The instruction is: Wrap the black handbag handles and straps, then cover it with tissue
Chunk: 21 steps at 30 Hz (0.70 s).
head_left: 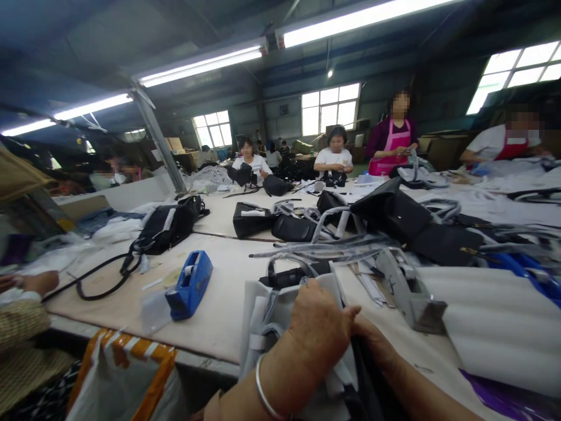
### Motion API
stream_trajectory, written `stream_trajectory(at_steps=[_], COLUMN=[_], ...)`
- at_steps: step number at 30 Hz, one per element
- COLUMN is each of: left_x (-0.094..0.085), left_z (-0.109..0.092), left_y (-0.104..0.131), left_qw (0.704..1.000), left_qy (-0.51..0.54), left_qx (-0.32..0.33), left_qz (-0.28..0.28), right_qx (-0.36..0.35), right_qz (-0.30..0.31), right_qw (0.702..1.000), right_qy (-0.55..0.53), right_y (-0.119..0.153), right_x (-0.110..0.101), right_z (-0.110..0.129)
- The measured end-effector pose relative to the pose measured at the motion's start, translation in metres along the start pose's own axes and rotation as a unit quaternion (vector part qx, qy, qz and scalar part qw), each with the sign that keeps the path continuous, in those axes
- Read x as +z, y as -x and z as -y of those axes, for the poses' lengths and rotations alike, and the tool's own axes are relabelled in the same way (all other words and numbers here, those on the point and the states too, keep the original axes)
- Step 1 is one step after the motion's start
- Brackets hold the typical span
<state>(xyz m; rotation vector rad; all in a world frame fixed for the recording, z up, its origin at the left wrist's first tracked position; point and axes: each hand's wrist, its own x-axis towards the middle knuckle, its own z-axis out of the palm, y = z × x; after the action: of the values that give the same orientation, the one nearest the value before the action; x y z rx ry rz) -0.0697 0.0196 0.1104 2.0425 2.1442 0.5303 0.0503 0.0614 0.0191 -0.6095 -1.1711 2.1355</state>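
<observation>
Just below the frame's middle, a black handbag (pixel 362 374) stands upright in front of me with white foam sheet (pixel 253 292) around it. Plastic-wrapped straps (pixel 272 301) rise from its near left side. My left hand (pixel 318 318), with a silver bangle at the wrist, reaches across the bag's top. Its fingers are curled closed by the clear wrapping, and what they pinch is hidden. My right hand (pixel 372 339) is at the bag's right edge, closed on the black side, its fingers partly hidden behind the left hand.
A blue tape dispenser (pixel 191 286) stands left, a grey one (pixel 409 292) right, beside white foam sheets (pixel 495 316). Black bags (pixel 394 219) and wrapped straps lie across the table. An orange-taped sack (pixel 127 374) hangs at the front edge. A co-worker's hand (pixel 41 283) is at far left; several people work opposite.
</observation>
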Motion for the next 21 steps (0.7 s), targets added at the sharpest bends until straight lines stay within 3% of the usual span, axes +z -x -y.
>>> stream_trajectory(at_steps=[4, 7, 10, 11, 12, 13, 14, 17, 19, 21], left_x=[-0.037, -0.077, -0.101, -0.101, -0.095, -0.086, -0.074, -0.034, -0.018, -0.015], left_z=[-0.004, 0.013, 0.056, 0.073, 0.09, 0.104, 0.116, 0.133, 0.131, 0.123], left_y=[-0.004, 0.002, 0.009, 0.011, 0.014, 0.017, 0.022, 0.042, 0.054, 0.059], left_qw=[0.996, 0.984, 0.963, 0.957, 0.947, 0.924, 0.881, 0.715, 0.646, 0.62], left_qy=[0.005, 0.082, 0.136, 0.171, 0.234, 0.325, 0.432, 0.659, 0.725, 0.75], left_qx=[0.089, 0.134, 0.048, -0.005, -0.069, -0.134, -0.177, -0.215, -0.212, -0.206], left_qz=[-0.002, -0.088, -0.227, -0.235, -0.208, -0.148, -0.081, 0.09, 0.114, 0.104], right_qx=[-0.027, -0.028, -0.01, -0.001, 0.005, 0.009, 0.01, 0.013, 0.009, 0.009], right_qz=[-0.016, -0.044, -0.078, -0.086, -0.089, -0.087, -0.084, -0.077, -0.076, -0.066], right_qw=[0.999, 0.996, 0.99, 0.989, 0.987, 0.987, 0.986, 0.986, 0.985, 0.985], right_qy=[-0.031, -0.075, -0.115, -0.124, -0.131, -0.137, -0.142, -0.15, -0.153, -0.157], right_y=[0.002, 0.008, 0.016, 0.018, 0.021, 0.024, 0.026, 0.033, 0.036, 0.036], right_x=[0.0, -0.007, -0.019, -0.022, -0.025, -0.026, -0.025, -0.019, -0.014, -0.012], right_z=[0.016, 0.023, 0.023, 0.022, 0.021, 0.02, 0.02, 0.022, 0.025, 0.028])
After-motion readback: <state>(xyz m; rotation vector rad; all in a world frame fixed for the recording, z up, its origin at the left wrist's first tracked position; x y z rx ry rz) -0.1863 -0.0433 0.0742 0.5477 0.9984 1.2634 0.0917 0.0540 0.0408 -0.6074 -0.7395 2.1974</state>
